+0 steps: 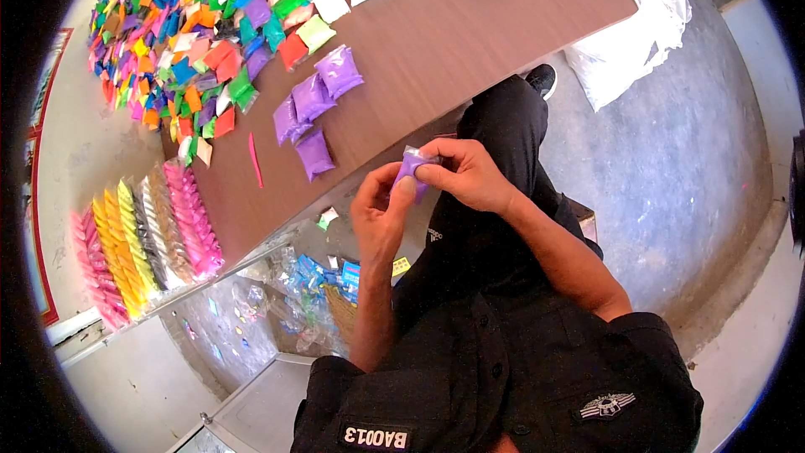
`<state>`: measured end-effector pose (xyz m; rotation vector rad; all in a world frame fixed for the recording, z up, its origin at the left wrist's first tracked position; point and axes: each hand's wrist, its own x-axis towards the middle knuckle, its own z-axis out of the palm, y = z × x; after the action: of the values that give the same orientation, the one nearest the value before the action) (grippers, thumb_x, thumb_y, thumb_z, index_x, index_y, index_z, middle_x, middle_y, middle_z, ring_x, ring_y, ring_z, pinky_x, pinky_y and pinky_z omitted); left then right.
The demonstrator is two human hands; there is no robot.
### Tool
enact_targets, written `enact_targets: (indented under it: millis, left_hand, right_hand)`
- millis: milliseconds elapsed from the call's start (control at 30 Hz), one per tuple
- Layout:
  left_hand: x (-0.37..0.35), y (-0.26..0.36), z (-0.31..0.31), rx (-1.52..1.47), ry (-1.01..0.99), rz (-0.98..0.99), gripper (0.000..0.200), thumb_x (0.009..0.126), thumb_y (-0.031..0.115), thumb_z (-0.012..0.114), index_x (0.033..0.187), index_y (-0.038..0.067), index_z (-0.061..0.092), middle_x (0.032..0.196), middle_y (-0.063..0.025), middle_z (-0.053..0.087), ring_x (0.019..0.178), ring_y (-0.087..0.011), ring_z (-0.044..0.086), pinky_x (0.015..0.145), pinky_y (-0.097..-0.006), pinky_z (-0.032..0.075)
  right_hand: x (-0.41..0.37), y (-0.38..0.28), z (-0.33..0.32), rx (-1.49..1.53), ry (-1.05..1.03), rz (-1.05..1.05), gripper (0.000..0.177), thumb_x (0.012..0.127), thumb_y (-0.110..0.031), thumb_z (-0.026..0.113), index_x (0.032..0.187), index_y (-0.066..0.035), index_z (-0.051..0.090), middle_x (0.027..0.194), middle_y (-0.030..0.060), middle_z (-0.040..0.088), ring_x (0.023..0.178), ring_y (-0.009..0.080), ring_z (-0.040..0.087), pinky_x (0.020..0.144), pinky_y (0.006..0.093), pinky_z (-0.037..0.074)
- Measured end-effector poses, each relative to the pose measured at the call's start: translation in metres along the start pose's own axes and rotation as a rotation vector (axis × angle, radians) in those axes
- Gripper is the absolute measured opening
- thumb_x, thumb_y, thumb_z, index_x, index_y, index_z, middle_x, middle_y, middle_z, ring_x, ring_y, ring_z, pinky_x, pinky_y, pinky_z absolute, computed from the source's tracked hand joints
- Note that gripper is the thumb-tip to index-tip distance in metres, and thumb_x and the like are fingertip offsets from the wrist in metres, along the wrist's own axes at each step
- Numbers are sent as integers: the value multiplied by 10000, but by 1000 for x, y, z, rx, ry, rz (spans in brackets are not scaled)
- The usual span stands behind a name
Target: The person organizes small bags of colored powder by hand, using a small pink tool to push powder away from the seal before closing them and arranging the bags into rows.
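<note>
Head cam: both hands are up over the lap, just off the table (470, 42) edge, working one small purple pouch (411, 172). Left hand (381, 211) has it pinched from below, thumb + fingers closed tight on it. Right hand (470, 174) is closed on the top edge w/ its fingertips. So the pouch is fully held btwn the two and isn't touching the table.

My guess at the step: the pouch top is getting folded or pressed closed. Can't tell which tbh, fingers cover the edge. Next bit prob calls for an even pinch along the whole top w/o squeezing the belly, since it looks like thin soft plastic stuffed w/ powder, puffy like a tiny pillow.

On the table by its edge are more purple pouches (314, 101), same plump shape, glossy film. Further up the table there's a big heap (193, 25) of mixed colours, flat-ish squares. At the table's near end sit rows of strips (147, 239) in pink, yellow, orange and silver-ish, all shiny. A thin red strip (255, 159) lies alone on the brown top, which looks like smooth laminate.
</note>
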<state>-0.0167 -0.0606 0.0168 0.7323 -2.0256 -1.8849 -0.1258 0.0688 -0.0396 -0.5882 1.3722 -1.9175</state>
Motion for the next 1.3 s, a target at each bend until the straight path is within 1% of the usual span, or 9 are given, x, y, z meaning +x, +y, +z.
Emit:
enact_targets:
  millis: [233, 333, 433, 667, 767, 833, 967, 1033, 1300]
  left_hand:
    - [2, 0, -6, 131, 25, 19, 151, 984, 139, 675, 1036, -2, 693, 879, -5, 685, 757, -57, 575, 705, -225, 472]
    - [0, -2, -1, 72, 85, 69, 152, 988, 149, 676, 1006, -1, 692, 881, -5, 686, 757, -52, 572, 696, -222, 468]
    - [0, -1, -2, 111, 87, 21, 170, 992, 161, 668, 1051, 2, 688, 938, -18, 687, 845, -79, 603, 765, -249, 488]
    - [3, -7, -2, 52, 73, 9, 183, 994, 180, 675, 1055, 10, 699, 950, -6, 686, 842, -75, 597, 750, -245, 485]
    - [4, -6, -2, 98, 69, 31, 176, 995, 184, 676, 1042, 17, 703, 930, 1, 683, 827, -70, 592, 739, -239, 481]
    - [6, -3, 1, 120, 116, 70, 171, 997, 163, 671, 1024, -3, 704, 857, 26, 653, 767, -44, 554, 692, -215, 462]
    - [7, -1, 5, 74, 140, 84, 167, 1000, 162, 663, 1021, 3, 706, 864, 22, 660, 768, -46, 559, 693, -219, 467]
    - [7, -2, 3, 49, 84, 32, 187, 999, 179, 661, 1060, 6, 699, 919, -2, 687, 824, -68, 598, 744, -231, 483]
    - [5, -8, -3, 55, -13, 12, 198, 990, 175, 682, 1052, -12, 688, 889, 7, 679, 790, -49, 577, 719, -222, 472]
  right_hand:
    - [1, -6, 3, -88, -28, -1, 218, 942, -155, 711, 1096, -1, 695, 894, -21, 671, 813, 51, 583, 708, 241, 484]
    - [3, -9, 7, 105, 6, 28, 233, 938, -158, 717, 1106, 1, 683, 907, -18, 667, 821, 57, 587, 712, 245, 489]
    - [3, -6, 5, 151, 0, 42, 234, 933, -160, 725, 1094, 2, 671, 910, -17, 660, 823, 63, 587, 717, 253, 495]
    - [2, -1, 1, 41, -58, 33, 168, 906, -119, 725, 1011, 0, 671, 886, -17, 652, 804, 60, 579, 720, 254, 497]
    - [3, -4, 1, 41, -55, 39, 165, 904, -118, 725, 1006, -1, 672, 882, -17, 652, 809, 60, 582, 721, 252, 496]
    - [4, -7, 3, 45, -42, 40, 167, 907, -123, 724, 1008, -1, 672, 881, -18, 651, 811, 61, 585, 721, 252, 496]
    - [3, -7, 2, 135, -21, 50, 168, 919, -138, 727, 1004, -3, 675, 882, -21, 653, 815, 59, 591, 730, 251, 500]
    - [2, -5, 1, 135, -11, 53, 166, 923, -141, 726, 1004, -5, 677, 882, -22, 653, 815, 58, 592, 733, 251, 501]
    - [4, -2, 0, 119, 5, 27, 171, 947, -150, 711, 1045, -13, 687, 892, -24, 656, 820, 51, 588, 737, 242, 496]
